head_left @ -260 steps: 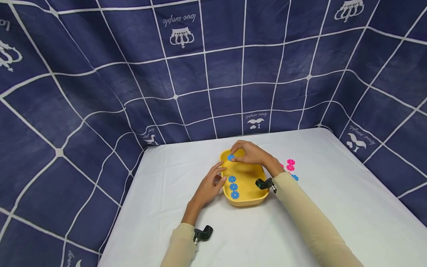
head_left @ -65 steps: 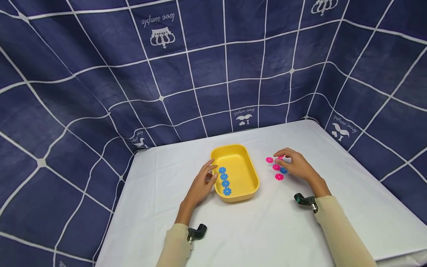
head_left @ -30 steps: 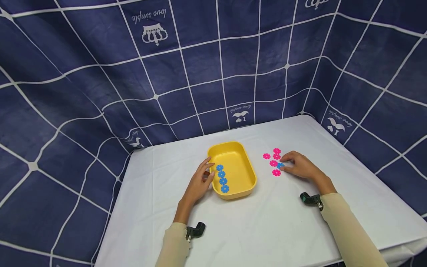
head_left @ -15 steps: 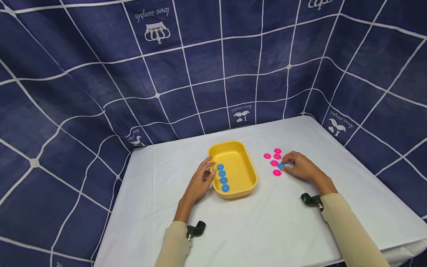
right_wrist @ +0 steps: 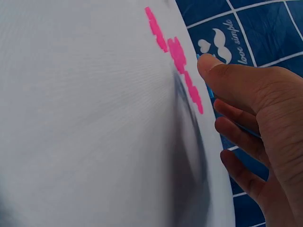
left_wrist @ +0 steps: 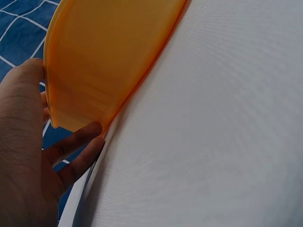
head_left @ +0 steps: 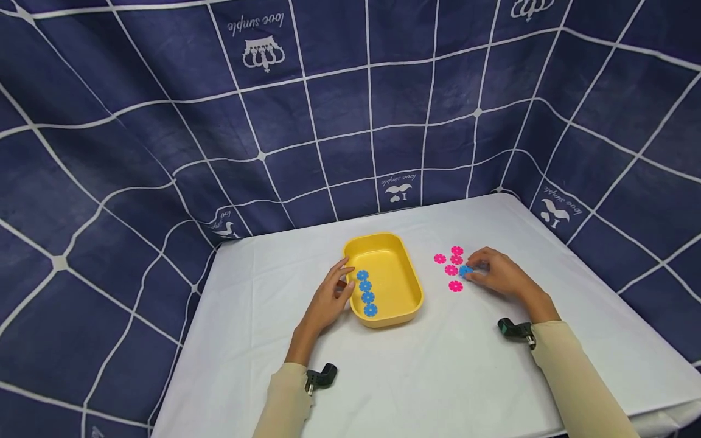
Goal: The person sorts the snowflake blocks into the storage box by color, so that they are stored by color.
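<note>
At the left side of a yellow tray [head_left: 391, 274], my left hand [head_left: 324, 302] holds the rim loosely; in the left wrist view the thumb lies at the rim and two fingertips touch the outer wall. Several blue flower-shaped discs [head_left: 368, 297] form a row inside the tray, along its left side. My right hand [head_left: 499, 274] pinches another blue flower disc [head_left: 465, 271] between thumb and fingers, just right of several pink flower discs [head_left: 451, 270] on the white cloth. In the right wrist view my thumb mostly hides this blue disc.
White cloth [head_left: 438, 365] covers the table, whose front edge shows at lower right. Dark blue curtains [head_left: 350, 109] with white lines stand behind and at both sides. A black camera is worn on each wrist.
Earlier my right hand held a blue disc over the tray; that disc joined the row. The hand moved right to the pink discs and took hold of another blue one. The left hand stayed.
</note>
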The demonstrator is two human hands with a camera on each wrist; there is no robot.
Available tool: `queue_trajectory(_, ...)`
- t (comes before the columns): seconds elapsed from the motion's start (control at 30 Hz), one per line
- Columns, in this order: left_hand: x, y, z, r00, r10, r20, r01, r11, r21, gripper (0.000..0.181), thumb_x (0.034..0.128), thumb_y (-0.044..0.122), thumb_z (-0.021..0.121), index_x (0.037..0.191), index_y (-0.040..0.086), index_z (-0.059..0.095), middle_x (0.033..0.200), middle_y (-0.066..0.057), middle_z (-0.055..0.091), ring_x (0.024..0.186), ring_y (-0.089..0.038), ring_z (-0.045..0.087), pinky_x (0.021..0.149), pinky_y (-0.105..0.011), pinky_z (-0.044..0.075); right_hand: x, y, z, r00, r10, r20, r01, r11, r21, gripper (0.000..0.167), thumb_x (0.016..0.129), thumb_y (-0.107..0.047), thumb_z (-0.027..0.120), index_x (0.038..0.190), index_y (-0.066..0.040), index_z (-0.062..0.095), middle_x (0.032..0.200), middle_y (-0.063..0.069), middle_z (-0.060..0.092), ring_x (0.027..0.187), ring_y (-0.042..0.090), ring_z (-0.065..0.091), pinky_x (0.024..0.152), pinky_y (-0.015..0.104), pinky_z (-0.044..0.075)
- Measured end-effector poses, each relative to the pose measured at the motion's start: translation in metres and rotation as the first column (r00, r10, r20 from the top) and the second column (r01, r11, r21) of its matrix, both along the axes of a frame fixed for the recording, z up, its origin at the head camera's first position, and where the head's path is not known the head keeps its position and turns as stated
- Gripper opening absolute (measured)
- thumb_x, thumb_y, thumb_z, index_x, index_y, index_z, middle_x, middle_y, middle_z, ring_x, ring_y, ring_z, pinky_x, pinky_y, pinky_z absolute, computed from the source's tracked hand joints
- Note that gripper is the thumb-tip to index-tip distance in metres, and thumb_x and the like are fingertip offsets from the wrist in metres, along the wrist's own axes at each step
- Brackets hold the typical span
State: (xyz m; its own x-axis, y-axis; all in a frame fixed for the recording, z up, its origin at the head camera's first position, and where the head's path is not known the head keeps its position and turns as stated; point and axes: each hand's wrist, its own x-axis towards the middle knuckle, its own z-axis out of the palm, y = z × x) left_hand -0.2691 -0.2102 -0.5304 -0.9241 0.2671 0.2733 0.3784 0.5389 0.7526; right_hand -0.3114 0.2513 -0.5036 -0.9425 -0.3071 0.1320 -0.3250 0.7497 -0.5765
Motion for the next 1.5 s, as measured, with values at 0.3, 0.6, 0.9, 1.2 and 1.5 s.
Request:
queue_trajectory(0.3,-0.001,-0.001,0.002,1.000,0.000,-0.011,0.000,1.000,-0.018,0.047,0.1132,0.037,0.057,0.155,0.016,0.056,0.174,0.017,0.030,0.113,-0.017,0.066,0.094,-0.039,0.062,-0.005,-0.009,0.017,0.999,0.016,-0.048,-0.017,1.000,-0.015,0.032,0.095,-0.016,0.084,0.122,0.001,0.077,0.135,0.021,0.065,0.133,0.045,0.056,0.113,0.068,0.044)
queue_trajectory(0.6,0.001,-0.001,0.004,1.000,-0.016,-0.008,0.016,1.000,-0.012,0.047,0.1135,0.036,0.056,0.156,0.014,0.055,0.174,0.013,0.031,0.114,-0.018,0.066,0.094,-0.037,0.062,-0.010,-0.022,0.031,0.999,-0.010,-0.045,0.009,1.000,-0.007,0.037,0.095,-0.020,0.085,0.126,-0.001,0.076,0.138,0.021,0.063,0.132,0.048,0.056,0.111,0.069,0.046)
queue_trajectory(0.9,0.001,-0.002,0.004,1.000,-0.011,-0.014,0.011,1.000,-0.015,0.047,0.1134,0.036,0.056,0.155,0.015,0.055,0.174,0.012,0.031,0.113,-0.018,0.067,0.094,-0.037,0.062,-0.013,-0.033,0.042,0.999,-0.019,-0.041,0.018,1.000,-0.020,0.038,0.095,-0.020,0.085,0.127,-0.001,0.076,0.140,0.021,0.063,0.132,0.050,0.055,0.110,0.069,0.048)
queue_trajectory(1.2,0.002,-0.001,0.001,1.000,0.002,-0.006,-0.002,1.000,-0.016,0.048,0.1128,0.040,0.057,0.155,0.018,0.056,0.173,0.016,0.031,0.112,-0.016,0.067,0.094,-0.037,0.062,-0.020,-0.048,0.045,0.999,-0.008,-0.040,0.006,0.999,-0.054,0.040,0.095,-0.019,0.085,0.129,-0.002,0.075,0.138,0.020,0.064,0.133,0.046,0.056,0.110,0.066,0.049)
queue_trajectory(1.5,0.003,0.000,0.001,1.000,-0.005,-0.009,0.005,1.000,-0.005,0.048,0.1133,0.036,0.057,0.155,0.013,0.055,0.174,0.014,0.031,0.113,-0.018,0.067,0.094,-0.038,0.062,-0.030,-0.074,0.056,0.996,0.027,-0.088,-0.035,0.996,-0.084,0.040,0.095,-0.020,0.085,0.129,-0.003,0.074,0.134,0.019,0.067,0.130,0.044,0.059,0.110,0.064,0.051)
